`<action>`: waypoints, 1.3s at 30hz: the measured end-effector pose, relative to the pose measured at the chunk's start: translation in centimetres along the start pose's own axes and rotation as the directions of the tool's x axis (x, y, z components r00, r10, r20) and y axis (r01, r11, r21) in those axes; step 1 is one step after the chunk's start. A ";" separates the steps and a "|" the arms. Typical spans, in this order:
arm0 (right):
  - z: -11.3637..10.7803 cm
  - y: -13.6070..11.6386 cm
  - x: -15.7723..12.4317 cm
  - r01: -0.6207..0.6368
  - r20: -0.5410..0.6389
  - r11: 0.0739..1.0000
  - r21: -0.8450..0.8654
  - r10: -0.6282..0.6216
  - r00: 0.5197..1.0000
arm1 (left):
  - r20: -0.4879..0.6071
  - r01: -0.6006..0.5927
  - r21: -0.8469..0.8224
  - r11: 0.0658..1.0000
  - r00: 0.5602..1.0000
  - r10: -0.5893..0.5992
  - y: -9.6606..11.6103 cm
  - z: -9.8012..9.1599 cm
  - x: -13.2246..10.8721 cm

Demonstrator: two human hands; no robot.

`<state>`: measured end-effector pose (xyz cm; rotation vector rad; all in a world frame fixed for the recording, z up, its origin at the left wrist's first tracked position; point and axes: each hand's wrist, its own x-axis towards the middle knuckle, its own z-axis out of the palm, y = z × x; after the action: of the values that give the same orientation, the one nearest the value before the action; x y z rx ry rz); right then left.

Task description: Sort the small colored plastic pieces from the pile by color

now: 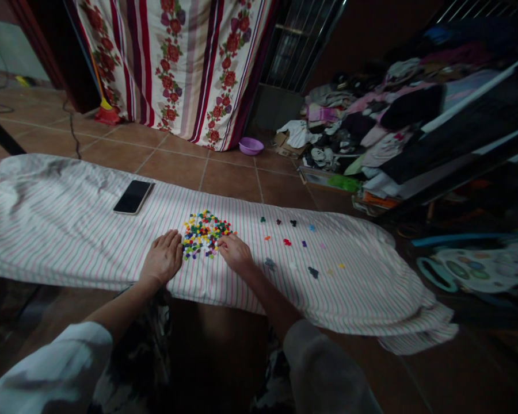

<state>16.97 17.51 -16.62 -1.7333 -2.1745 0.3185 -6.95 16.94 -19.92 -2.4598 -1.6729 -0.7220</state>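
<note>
A mixed pile of tiny coloured pieces (205,233), bead-like in size, lies on the striped cloth (224,282). At the pile's left edge my left hand (164,256) rests flat with its fingers stretched out, holding nothing. My right hand (236,252) is at the right edge, thumb and fingers pinched together; what is between them is too small or hidden to name. Farther right, little single-colour groups are spread apart: red pieces (287,242), black pieces (293,223), dark grey pieces (313,272), light grey pieces (270,264) and several others.
A phone (133,196) lies on the cloth left of the pile. Beyond the cloth are a purple basin (251,146), a floral curtain (172,63) and a red broom (107,113) on the tiled floor. A heap of clothes (371,115) fills the back right.
</note>
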 end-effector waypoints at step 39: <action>-4.2 11.6 -0.2 -0.198 -0.370 0.850 0.488 0.407 0.835 | -0.059 -0.159 0.092 0.983 0.985 0.165 -2.0 1.6 -0.7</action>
<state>29.05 19.86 -17.15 -1.6812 -1.3547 0.3861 -8.37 17.64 -22.00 -2.4471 -1.4292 -0.6872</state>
